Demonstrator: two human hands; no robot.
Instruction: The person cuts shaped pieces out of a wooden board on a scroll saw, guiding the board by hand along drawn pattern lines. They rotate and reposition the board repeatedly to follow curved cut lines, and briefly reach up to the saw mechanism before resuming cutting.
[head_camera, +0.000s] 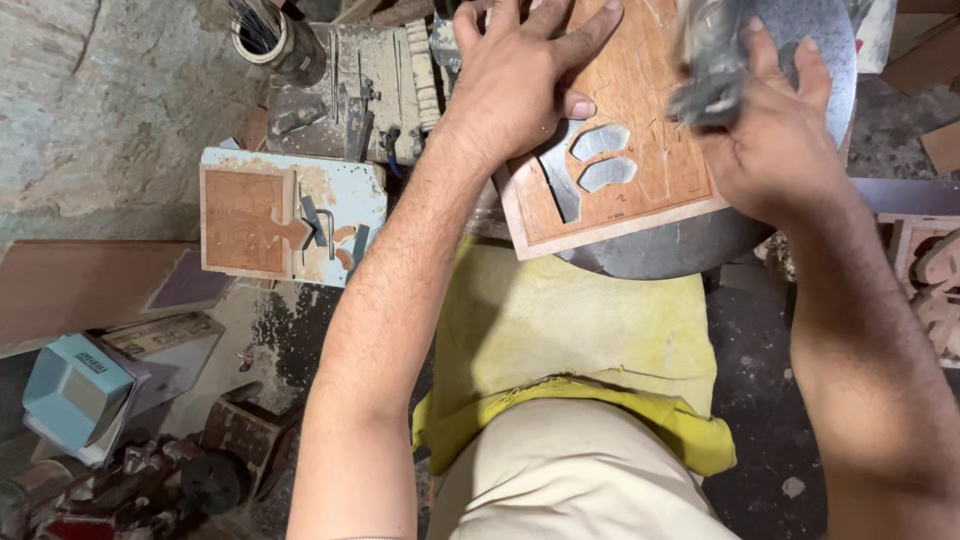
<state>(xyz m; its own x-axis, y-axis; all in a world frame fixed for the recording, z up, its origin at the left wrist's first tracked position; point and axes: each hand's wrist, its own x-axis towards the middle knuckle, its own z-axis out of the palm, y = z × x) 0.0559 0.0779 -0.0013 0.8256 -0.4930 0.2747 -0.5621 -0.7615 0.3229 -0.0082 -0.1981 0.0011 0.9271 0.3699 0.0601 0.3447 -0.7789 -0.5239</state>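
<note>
Flat on the round metal tabletop (640, 255) lies a board (625, 150), pinned by the spread, released left hand (525, 85). Gripping a blurred grey tool (712, 62), the right hand (785, 140) works its surface. Thin, stiff, probably light; cutouts likely weaken it, so hold the edges.

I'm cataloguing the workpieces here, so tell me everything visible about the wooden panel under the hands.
The wooden panel is a flat, reddish-brown board with a pale edge, tilted on a round grey metal table. Curved shapes are cut through it, showing grey beneath, and thin lines mark its face. The left hand presses flat on it; the right hand holds a blurred grey tool over it.
</note>
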